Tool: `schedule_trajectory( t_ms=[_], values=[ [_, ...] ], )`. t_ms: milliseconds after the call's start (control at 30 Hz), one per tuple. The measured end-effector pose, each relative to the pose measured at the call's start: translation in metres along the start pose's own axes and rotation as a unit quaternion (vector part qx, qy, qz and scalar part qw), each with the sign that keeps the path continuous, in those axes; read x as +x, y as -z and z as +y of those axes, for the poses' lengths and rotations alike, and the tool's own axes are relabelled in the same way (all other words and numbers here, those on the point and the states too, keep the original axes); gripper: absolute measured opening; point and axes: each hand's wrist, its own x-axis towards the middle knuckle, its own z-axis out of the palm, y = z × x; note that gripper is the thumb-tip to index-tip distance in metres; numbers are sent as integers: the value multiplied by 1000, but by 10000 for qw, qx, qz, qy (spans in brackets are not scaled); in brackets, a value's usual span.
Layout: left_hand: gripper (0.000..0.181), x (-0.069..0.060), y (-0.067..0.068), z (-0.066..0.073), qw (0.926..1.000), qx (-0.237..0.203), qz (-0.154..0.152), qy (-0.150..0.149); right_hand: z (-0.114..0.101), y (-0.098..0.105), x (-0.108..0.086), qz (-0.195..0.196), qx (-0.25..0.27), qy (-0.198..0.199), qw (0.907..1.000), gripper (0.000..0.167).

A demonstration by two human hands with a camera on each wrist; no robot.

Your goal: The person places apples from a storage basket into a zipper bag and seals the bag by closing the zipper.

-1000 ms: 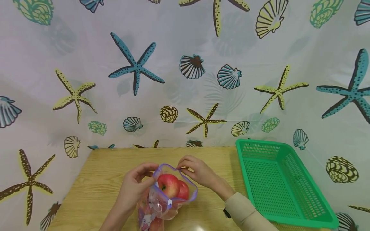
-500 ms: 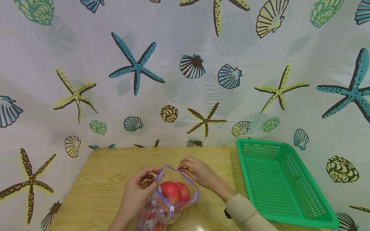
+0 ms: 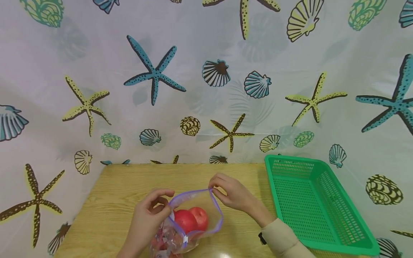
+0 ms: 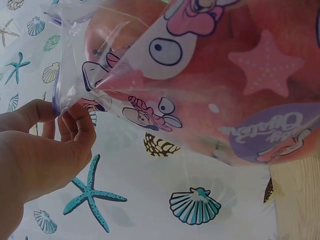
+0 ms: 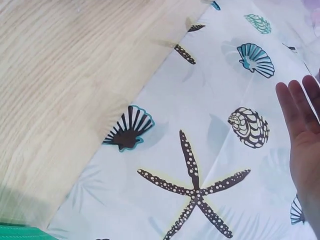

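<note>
A clear zip bag with a purple rim and cartoon prints gapes at the top, and red apples show inside it. In the left wrist view the printed side of the bag bulges with red fruit. My left hand pinches the left side of the rim between thumb and fingers; the left wrist view shows that hand at the bag's edge. With thumb and fingertips, my right hand pinches the rim's far right corner. Only part of the right hand shows in the right wrist view.
A green plastic basket stands on the right of the wooden table. Behind the table hangs a white curtain printed with starfish and shells.
The right hand has drawn its corner of the rim to the right, and the bag's mouth is wider. The left hand has shifted slightly lower with its side of the rim.
</note>
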Motion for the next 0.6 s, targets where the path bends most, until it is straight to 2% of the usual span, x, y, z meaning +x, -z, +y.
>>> schedule_trajectory(
  t_ms=[67,200,400,500,600],
  values=[
    [33,0,2,-1,10000,-5,0,-57,-3,5,-1,6,12,27,10000,2],
    [33,1,4,-2,9996,44,12,-287,-12,18,-2,132,165,-10,9998,15],
    [31,7,9,-10,9982,178,134,-550,-24,33,-1,413,673,80,9968,21],
    [30,8,11,-17,9973,234,151,-686,-29,39,-2,461,738,3,9962,21],
    [28,4,13,-22,9971,317,132,-675,-32,43,-4,521,689,-152,9961,21]
  ],
)
